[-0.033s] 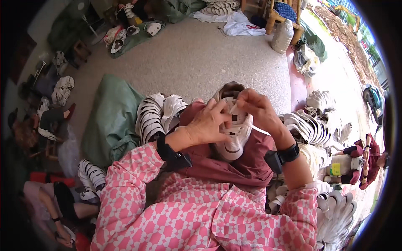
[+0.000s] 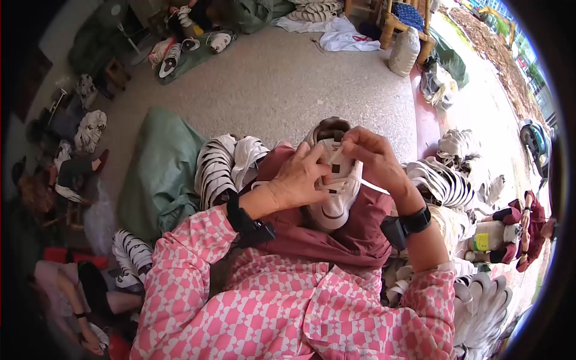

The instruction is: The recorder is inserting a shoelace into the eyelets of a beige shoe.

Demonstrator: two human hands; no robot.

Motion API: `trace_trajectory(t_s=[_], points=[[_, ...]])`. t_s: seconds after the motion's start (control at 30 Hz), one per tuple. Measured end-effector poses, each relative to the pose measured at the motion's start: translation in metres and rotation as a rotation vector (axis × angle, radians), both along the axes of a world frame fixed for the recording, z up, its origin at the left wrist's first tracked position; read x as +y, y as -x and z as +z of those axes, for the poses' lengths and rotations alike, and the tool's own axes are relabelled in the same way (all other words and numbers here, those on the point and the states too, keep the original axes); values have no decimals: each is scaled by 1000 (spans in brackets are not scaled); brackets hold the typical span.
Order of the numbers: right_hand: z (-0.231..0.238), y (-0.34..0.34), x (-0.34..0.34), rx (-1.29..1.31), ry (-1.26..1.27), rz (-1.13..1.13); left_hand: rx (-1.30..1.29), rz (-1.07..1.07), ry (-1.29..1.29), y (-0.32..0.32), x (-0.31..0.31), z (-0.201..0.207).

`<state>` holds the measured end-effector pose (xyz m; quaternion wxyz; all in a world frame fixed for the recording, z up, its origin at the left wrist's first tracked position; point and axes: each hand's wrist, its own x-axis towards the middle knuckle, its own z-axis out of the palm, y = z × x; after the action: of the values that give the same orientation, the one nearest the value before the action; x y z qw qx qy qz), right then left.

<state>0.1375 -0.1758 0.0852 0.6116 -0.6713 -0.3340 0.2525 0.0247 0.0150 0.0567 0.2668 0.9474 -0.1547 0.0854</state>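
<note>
A white sneaker (image 2: pixel 337 207) rests on my lap over dark red cloth (image 2: pixel 367 219), its toe toward me and its brown-lined collar away from me. My left hand (image 2: pixel 300 177) lies on the shoe's left side, with curled fingers gripping its edge by the lacing. At the tongue, my right hand (image 2: pixel 371 155) pinches a white shoelace (image 2: pixel 337 157) between thumb and fingertips. A lace strand crosses the shoe below, and its loose end sticks out to the right under my right hand. Both wrists wear black bands with small devices.
Stacked white shoe uppers (image 2: pixel 217 168) stand left of my knees beside a green sheet (image 2: pixel 162 174). More piles of uppers (image 2: pixel 441 183) line my right side. Other people sit at the far left and right. A filled plastic bottle (image 2: pixel 405 53) stands near a bamboo chair (image 2: pixel 393 24).
My right fingertips have shifted slightly, and a bit of lace now shows between them and the tongue. The loose lace end reaches slightly farther right. My left hand stays put.
</note>
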Motion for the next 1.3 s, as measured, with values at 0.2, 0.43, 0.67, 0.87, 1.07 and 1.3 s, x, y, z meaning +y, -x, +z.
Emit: trace_trajectory(t_s=[0.2, 0.43, 0.67, 0.87, 1.07, 1.3], points=[[-4, -57, -79, 351, -561, -273, 65, -16, 113, -10, 6, -6], [-21, -154, -261, 860, -1200, -605, 266, -238, 169, -24, 32, 11], [0, -152, -340, 419, -1216, -866, 186, -227, 124, -30, 20, 12], [-24, -125, -273, 341, -667, -695, 198, 41, 541, -35, 17, 6], [-29, -65, -135, 195, -275, -679, -254, 206, 174, -70, -5, -17], [-34, -40, 21, -153, 70, -452, -137, -35, 338, -99, 29, -43]])
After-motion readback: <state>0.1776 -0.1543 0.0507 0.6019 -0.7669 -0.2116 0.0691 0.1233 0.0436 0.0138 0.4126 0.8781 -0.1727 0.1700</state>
